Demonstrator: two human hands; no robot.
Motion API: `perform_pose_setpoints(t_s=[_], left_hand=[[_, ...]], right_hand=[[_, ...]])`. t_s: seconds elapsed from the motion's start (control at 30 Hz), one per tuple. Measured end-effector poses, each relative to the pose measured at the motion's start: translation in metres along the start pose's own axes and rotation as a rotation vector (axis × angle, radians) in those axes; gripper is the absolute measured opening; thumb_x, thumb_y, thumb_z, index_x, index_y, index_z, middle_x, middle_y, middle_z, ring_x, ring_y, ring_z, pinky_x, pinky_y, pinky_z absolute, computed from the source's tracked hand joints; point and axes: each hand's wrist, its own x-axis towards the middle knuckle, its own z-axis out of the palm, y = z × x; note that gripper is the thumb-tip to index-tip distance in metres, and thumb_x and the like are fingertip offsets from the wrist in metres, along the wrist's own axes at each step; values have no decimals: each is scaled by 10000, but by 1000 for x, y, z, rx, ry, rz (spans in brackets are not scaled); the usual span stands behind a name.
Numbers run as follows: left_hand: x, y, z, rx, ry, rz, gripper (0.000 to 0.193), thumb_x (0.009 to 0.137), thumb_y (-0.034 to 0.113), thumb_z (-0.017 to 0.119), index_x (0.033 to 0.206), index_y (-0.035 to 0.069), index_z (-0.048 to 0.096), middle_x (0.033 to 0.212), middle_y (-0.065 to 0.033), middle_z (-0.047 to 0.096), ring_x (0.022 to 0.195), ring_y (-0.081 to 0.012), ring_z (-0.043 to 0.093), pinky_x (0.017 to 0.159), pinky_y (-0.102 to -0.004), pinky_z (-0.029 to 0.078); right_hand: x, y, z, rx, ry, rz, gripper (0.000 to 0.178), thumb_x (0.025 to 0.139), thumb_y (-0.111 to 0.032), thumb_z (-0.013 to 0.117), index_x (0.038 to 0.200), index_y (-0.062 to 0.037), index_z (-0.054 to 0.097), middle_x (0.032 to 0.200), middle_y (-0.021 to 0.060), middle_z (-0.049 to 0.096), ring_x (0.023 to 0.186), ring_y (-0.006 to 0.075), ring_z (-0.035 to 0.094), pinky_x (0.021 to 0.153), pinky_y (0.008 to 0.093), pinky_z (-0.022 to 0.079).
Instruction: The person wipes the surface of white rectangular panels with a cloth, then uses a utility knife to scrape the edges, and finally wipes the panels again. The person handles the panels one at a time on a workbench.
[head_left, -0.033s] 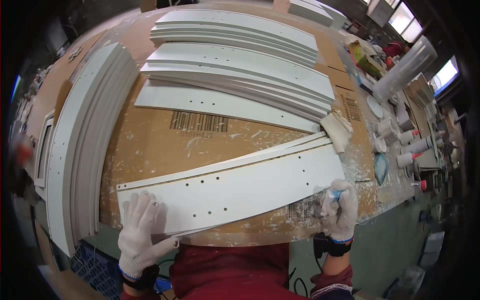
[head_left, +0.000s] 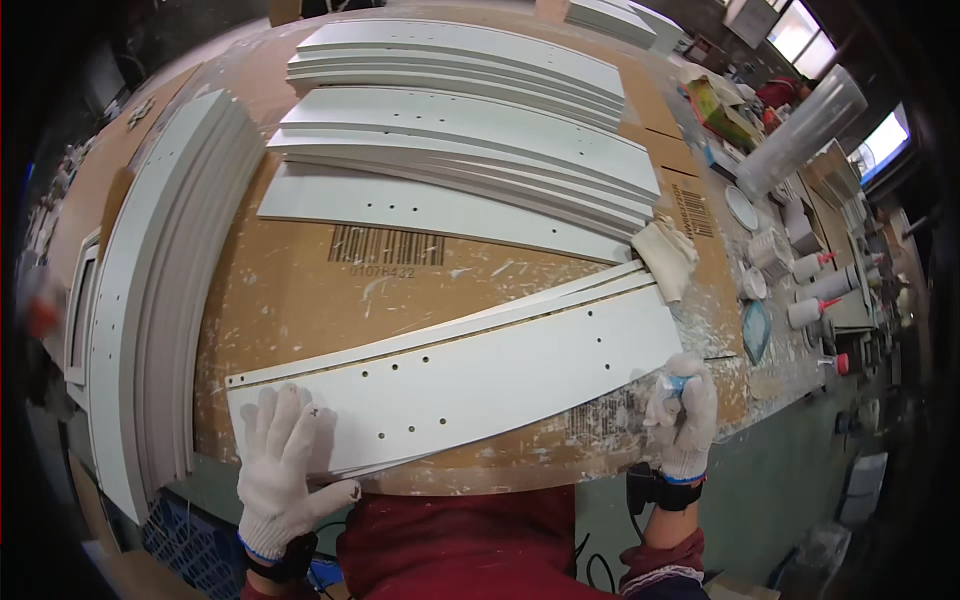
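A long white panel (head_left: 500,370) with several drilled holes and a slot along its far edge lies slanted across the cardboard-covered table before me. Another thin board edge peeks out beneath its near side. On the panel's left end rests my left hand (head_left: 275,470), in a white knit glove, fingers stretched and thumb spread toward the table edge. My right hand (head_left: 690,425), gloved too, is closed by the panel's right near corner. Between its thumb and fingers is a small light-blue and white thing (head_left: 674,388), its kind unclear. A crumpled off-white cloth (head_left: 665,260) touches the panel's far right corner.
White panels are stacked in the middle (head_left: 470,125), farther back (head_left: 460,45) and upright along the left (head_left: 160,280). At the right lie glue bottles (head_left: 808,312) with red tips, a white cup (head_left: 752,284) and a clear plastic roll (head_left: 805,130). A blue crate (head_left: 190,540) stands below left.
The whole scene sits slightly farther left in the picture. Both hands keep their places by the panel.
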Motion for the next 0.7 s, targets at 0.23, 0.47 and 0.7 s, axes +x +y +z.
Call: perform_pose_setpoints(t_s=[0.23,0.47,0.7], left_hand=[[18,-18,0,98,-107,-148,1055,407,470,847,1288,5,500,1445,-311,352,1380,-497,259,1151,-612,109],[11,-30,-4,140,-184,-93,1129,418,551,837,1303,-47,473,1446,-325,342,1379,-498,261,1152,-615,98],[-25,-50,-19,-66,-176,-184,986,647,457,807,1376,-67,402,1462,-293,351,1388,-425,303,1161,-537,156]], right_hand=[[37,8,-47,-133,460,-225,274,974,-203,566,1175,-19,534,939,51,581,792,152,583,720,348,521],[49,23,-25,-210,427,-197,254,982,-174,536,1161,6,531,1037,79,581,864,148,567,791,307,485],[35,23,-27,-230,318,-143,229,973,-125,539,1161,5,516,1069,81,579,908,164,585,771,320,502]])
